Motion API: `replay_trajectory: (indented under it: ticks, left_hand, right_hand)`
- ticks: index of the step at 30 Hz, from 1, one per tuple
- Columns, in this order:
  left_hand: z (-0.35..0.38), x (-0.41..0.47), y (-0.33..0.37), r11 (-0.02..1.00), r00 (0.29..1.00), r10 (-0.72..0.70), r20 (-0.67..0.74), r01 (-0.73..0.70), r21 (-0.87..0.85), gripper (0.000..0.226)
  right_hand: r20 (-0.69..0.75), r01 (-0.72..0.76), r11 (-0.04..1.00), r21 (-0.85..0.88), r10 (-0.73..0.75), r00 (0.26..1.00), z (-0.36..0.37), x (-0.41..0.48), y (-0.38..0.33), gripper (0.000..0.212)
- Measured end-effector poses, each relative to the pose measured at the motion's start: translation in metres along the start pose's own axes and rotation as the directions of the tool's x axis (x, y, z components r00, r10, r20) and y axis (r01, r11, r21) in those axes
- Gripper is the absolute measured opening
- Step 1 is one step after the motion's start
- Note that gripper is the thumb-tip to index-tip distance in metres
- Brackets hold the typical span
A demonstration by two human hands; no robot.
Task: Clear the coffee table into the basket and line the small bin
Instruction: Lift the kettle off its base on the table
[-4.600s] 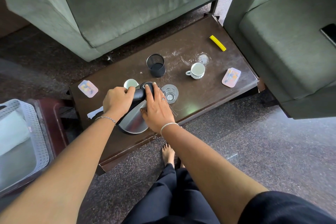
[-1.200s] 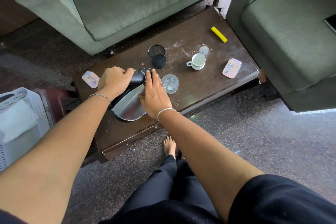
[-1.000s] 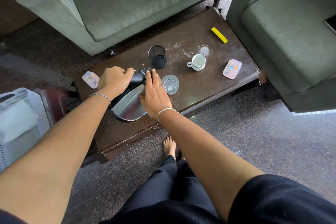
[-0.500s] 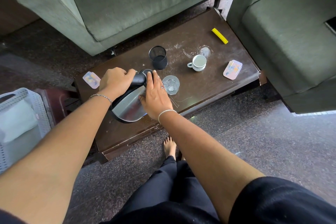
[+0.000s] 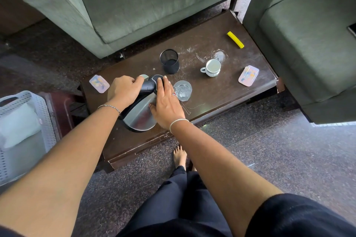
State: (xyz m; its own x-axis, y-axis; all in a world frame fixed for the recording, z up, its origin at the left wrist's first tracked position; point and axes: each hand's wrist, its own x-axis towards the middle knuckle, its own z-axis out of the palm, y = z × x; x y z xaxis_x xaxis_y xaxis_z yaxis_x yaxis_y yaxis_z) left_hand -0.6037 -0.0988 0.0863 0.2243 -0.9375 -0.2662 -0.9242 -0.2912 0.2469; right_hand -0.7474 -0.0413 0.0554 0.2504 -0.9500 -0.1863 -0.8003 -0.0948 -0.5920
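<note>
Step in hand: clearing the table, kettle first. The steel kettle (image 5: 140, 116) sits on the near-left part of the coffee table (image 5: 215, 100), tipped toward 1 o'clock; I can't tell if its base touches the top. The left hand (image 5: 123, 90) is clenched round the kettle's black handle. The right hand (image 5: 167, 107) grasps nothing: its fingers lie straight across the lid and its thumb rests on the steel side, steadying.

Taking the kettle as the clock centre:
- A glass (image 5: 183, 90) is at 2 o'clock, just beside the right fingers.
- A black mesh cup (image 5: 170, 61) is at 12 to 1 o'clock. It may be the small bin, I can't tell.
- A white teacup (image 5: 211, 67) is further out at 2 o'clock.
- A yellow strip (image 5: 235, 39) is at the far corner, about 1 o'clock.
- Two pastel cards lie flat, one (image 5: 99, 83) at 10 o'clock and one (image 5: 248, 75) at 2 to 3 o'clock by the table edge.
- A small pale cup (image 5: 144, 77) is half hidden behind the left knuckles.
- The white perforated basket (image 5: 45, 113) is off the table at 9 o'clock, well apart, with something pale inside.

Judgement: early in the task, with most items on the table and no lining started. The next move calls for lifting the kettle by the handle and swinging it toward 9 o'clock into the basket. It should stay level in case of water, and the right hand must come away without knocking the glass.
</note>
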Motion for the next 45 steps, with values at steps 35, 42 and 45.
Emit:
replay_trajectory:
  ticks: [35, 42, 45]
  left_hand:
    - [-0.056, -0.094, -0.050, 0.664, 0.899, -0.427, -0.103, 0.233, -0.711, 0.056]
    - [-0.097, -0.126, -0.113, 0.617, 0.846, -0.493, -0.203, 0.176, -0.767, 0.041]
    - [-0.111, -0.142, -0.154, 0.593, 0.809, -0.544, -0.221, 0.185, -0.783, 0.047]
  right_hand:
    - [-0.162, 0.442, 0.893, -0.080, -0.449, 0.878, -0.045, -0.042, -0.079, 0.066]
    - [-0.151, 0.599, 0.792, -0.120, -0.611, 0.777, -0.027, -0.049, -0.134, 0.055]
    - [-0.173, 0.647, 0.751, -0.131, -0.660, 0.731, -0.008, -0.056, -0.161, 0.051]
